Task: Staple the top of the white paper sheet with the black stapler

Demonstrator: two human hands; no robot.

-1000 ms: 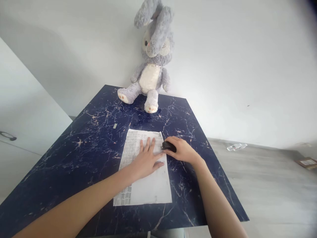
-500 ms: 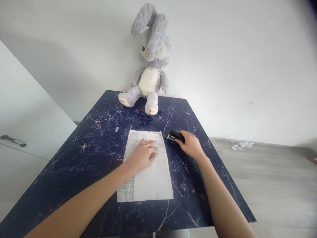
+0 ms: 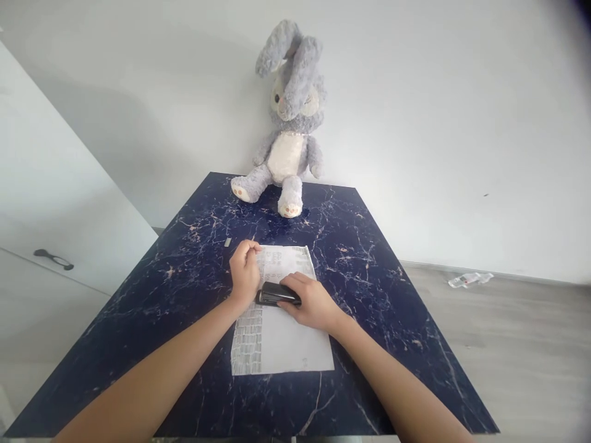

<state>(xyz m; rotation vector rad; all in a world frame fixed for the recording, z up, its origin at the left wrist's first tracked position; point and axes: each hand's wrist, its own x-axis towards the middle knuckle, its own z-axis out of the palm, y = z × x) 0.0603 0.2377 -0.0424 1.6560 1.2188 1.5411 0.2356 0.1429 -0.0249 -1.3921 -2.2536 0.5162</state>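
Observation:
A sheet of paper (image 3: pixel 295 344) with dense writing down its left side lies on the dark blue marbled table. My left hand (image 3: pixel 244 274) is closed at the paper's upper left corner, its fingers curled at the edge and pinching it. In my right hand (image 3: pixel 316 301) is a black stapler (image 3: pixel 277 293), held over the middle of the paper with its front end pointing left, close to my left wrist. Whether the stapler touches the paper I cannot tell.
A grey plush rabbit (image 3: pixel 289 154) sits at the table's far edge against the wall. A small strip of staples (image 3: pixel 228 242) lies left of the paper. Clear plastic packaging (image 3: pixel 470 280) is on the floor at the right. A white cabinet (image 3: pixel 46 184) stands at the left.
My left hand has gone from lying flat on the paper to gripping its upper left corner. My right hand has brought the stapler leftward from beside the paper to above it.

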